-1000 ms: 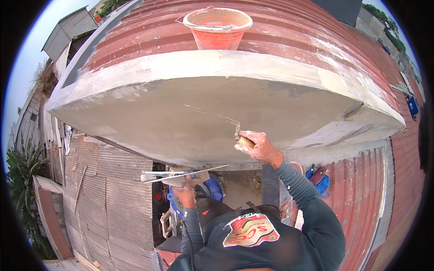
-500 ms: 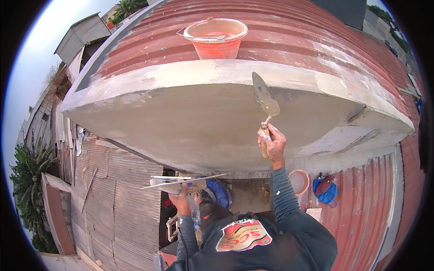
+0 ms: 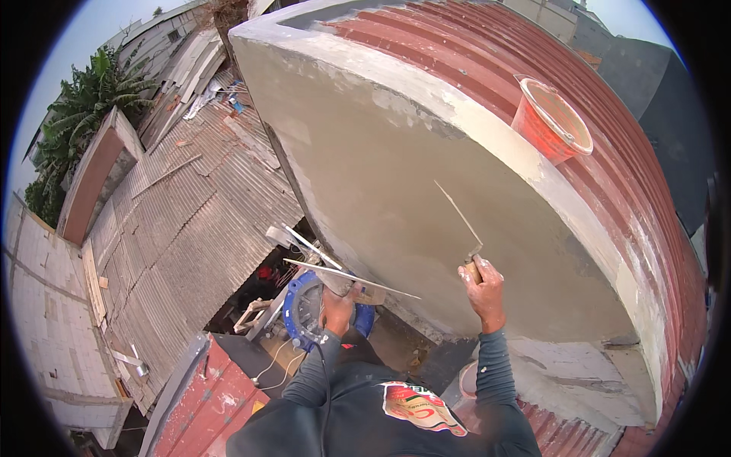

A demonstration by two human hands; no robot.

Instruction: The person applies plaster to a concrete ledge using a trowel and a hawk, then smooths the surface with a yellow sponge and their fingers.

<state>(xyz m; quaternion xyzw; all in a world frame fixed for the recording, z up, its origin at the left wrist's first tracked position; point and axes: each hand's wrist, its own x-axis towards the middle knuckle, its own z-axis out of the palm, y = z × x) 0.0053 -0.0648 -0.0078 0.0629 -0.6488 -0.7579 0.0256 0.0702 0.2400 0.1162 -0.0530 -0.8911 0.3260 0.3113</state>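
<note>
My right hand (image 3: 486, 295) is wrapped around the wooden handle of a pointed trowel (image 3: 459, 210). Its blade appears almost edge-on, angled up and to the left in front of the grey plastered wall (image 3: 365, 171); whether it touches the wall I cannot tell. Lower and to the left, my left hand (image 3: 335, 311) grips a plasterer's hawk (image 3: 381, 286) from beneath. That flat board also shows nearly edge-on, so what lies on top is hidden. Along the wall's upper edge runs a pale, plastered ledge (image 3: 449, 103).
An orange bucket (image 3: 550, 122) stands on the red ribbed roof behind the ledge. Below my left hand is a round blue tub (image 3: 297, 305). Another bucket (image 3: 467, 381) is partly hidden by my right forearm. Corrugated grey roofing (image 3: 205, 221) spreads out at left.
The view has swung left and tilted, so the wall and bucket now slant to the right. The trowel has turned from showing its blade face to edge-on. Both hands keep their tools.
</note>
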